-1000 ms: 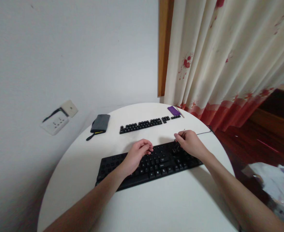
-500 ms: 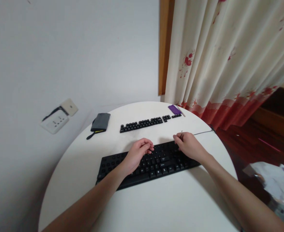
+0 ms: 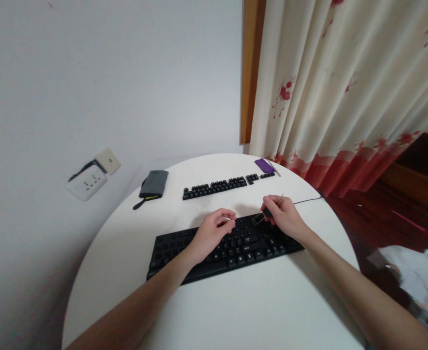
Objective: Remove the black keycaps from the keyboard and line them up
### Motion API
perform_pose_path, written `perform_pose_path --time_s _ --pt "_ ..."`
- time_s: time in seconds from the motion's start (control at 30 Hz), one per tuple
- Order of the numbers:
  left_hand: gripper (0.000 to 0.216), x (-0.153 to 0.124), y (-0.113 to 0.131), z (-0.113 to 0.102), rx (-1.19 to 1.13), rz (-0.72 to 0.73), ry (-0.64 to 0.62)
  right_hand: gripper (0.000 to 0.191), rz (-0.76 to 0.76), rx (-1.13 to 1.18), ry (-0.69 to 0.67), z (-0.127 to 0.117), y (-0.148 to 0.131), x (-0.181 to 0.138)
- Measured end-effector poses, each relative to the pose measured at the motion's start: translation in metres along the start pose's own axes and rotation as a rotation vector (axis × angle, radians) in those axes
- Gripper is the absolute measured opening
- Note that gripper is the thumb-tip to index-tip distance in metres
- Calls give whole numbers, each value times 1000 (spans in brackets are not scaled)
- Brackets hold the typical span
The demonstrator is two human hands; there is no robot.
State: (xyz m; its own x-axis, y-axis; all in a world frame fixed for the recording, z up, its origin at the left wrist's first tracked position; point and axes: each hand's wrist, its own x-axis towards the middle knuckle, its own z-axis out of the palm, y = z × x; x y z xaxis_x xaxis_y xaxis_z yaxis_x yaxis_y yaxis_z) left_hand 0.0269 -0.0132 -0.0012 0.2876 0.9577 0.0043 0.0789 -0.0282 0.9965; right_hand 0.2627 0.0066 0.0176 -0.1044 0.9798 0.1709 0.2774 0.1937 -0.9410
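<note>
A black keyboard lies on the round white table, with keycaps off along its far rows. My right hand is closed around a wire keycap puller; its dark handle sits in the fingers and the wire loops stick out over the keyboard's upper right part. Over the middle of the keyboard hovers my left hand, fingers loosely curved and apart from the thumb, with nothing visible in it. Behind the keyboard, loose black keycaps stand lined up in rows.
A grey cloth pouch with a dark strap lies at the back left. At the back right are a purple cloth item and a thin pale stick. The keyboard's cable runs off the right edge. Wall and curtain border the table.
My right hand has turned, so the puller's wire loops now show pointing left over the keys. The fingers of my left hand have spread a little. The keycap rows have not changed.
</note>
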Motion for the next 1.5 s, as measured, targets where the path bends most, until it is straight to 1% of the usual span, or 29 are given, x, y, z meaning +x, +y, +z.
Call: perform_pose_path --time_s 0.13,0.17,0.2,0.23,0.33,0.4,0.47,0.53,0.57,0.63,0.7,0.8,0.9,1.0,1.03,1.13,1.2,1.37,1.5 --pt "14 0 4 2 59 -11 15 42 -290 -95 239 -2 -1 -1" --pt "13 0 6 2 64 -17 26 40 -342 -130 256 -4 -1 0" --pt "13 0 7 2 66 -19 34 36 -371 -178 233 -6 -1 0" --pt "13 0 8 3 65 -19 38 32 -380 -244 177 -8 -1 0" --pt "12 -1 10 3 64 -11 37 22 -352 -520 -63 -10 0 -2" --pt "13 -1 10 4 71 -7 34 16 -320 -696 -178 -8 0 -4" --pt "13 -1 9 4 76 -3 30 12 -282 -810 -240 -5 2 -5" --pt "13 -1 8 3 75 -1 27 11 -253 -847 -258 -3 4 -5" --pt "13 -1 8 3 71 1 26 12 -244 -829 -247 -2 5 -4" --pt "12 -1 7 3 61 8 23 17 -226 -707 -197 0 7 -2" --pt "12 -1 6 4 61 28 24 20 -200 -503 -130 1 8 -1" --pt "13 -4 5 8 127 107 55 22 -176 -237 -53 3 5 -3" --pt "16 -10 6 13 245 189 64 20 -167 -113 -61 9 -3 -9" --pt "29 -16 8 16 328 239 56 19 -143 -64 -119 18 -10 -17" --pt "30 -17 8 16 345 254 60 18 -138 -60 -142 21 -11 -19" --pt "20 -19 9 15 385 291 84 17 -152 -63 -221 27 -15 -23" --pt "15 -19 10 15 399 312 95 15 -184 -63 -251 28 -17 -24" --pt "11 -19 13 15 392 333 108 17 -238 -79 -279 22 -18 -22" --pt "9 -19 13 14 374 329 111 18 -230 -82 -315 21 -17 -21"
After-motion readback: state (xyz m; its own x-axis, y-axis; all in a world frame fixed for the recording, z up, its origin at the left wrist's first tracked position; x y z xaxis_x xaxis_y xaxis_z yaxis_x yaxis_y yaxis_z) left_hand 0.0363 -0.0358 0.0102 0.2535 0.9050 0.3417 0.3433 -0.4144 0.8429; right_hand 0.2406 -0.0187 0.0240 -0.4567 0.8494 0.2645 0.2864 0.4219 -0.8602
